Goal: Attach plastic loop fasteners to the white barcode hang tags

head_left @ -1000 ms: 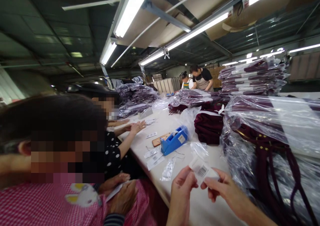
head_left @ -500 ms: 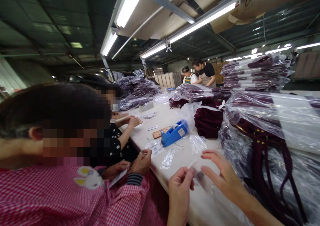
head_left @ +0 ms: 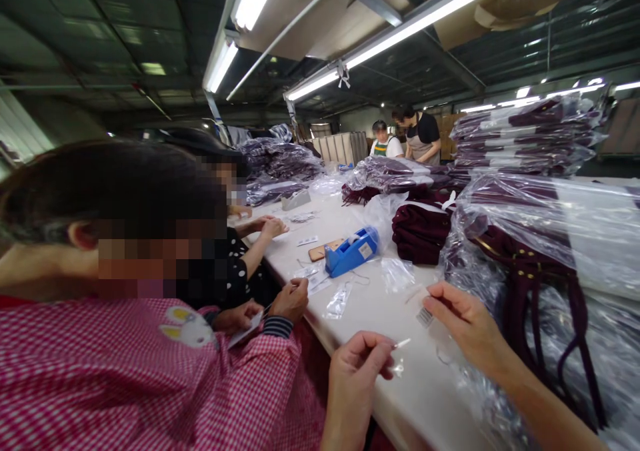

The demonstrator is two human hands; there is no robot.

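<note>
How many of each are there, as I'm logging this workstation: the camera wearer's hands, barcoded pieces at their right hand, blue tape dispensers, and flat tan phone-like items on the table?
Camera wearer's hands: 2 (left hand, right hand)
Barcoded piece at the right hand: 1
Blue tape dispenser: 1
Flat tan phone-like item: 1
Total: 5

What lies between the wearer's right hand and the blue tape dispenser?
In the head view, a clear plastic bag lies on the table between the right hand and dispenser.
</note>
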